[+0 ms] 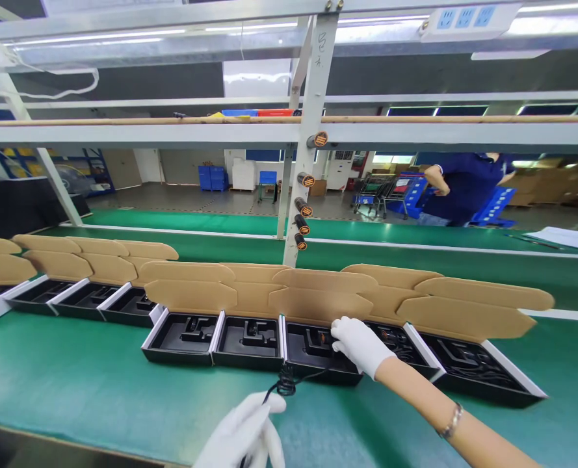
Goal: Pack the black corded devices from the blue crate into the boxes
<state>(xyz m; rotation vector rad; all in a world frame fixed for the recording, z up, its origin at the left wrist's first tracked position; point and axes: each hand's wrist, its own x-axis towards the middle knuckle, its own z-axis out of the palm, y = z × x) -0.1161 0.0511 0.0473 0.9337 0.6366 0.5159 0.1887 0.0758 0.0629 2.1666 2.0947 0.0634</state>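
Note:
My left hand (247, 432), in a white glove, is closed on a thin black cable (287, 382) in front of the boxes. The cable's bundled part rises above its fingertips, and a strand runs right toward my right hand (359, 343). That hand, also gloved, reaches into an open black box (320, 373) with its fingers drawn together. Beside its fingertips, a small part with an orange mark (323, 338) sits in the black insert. What the right fingers grip is hidden by the glove.
More open boxes with raised brown lids (190, 296) stand in a row on both sides. Boxes to the right contain black cables (478, 374). Black cylinders with orange ends (305, 180) line the metal post (313, 84). A person (469, 185) stands beyond the green bench (98, 370).

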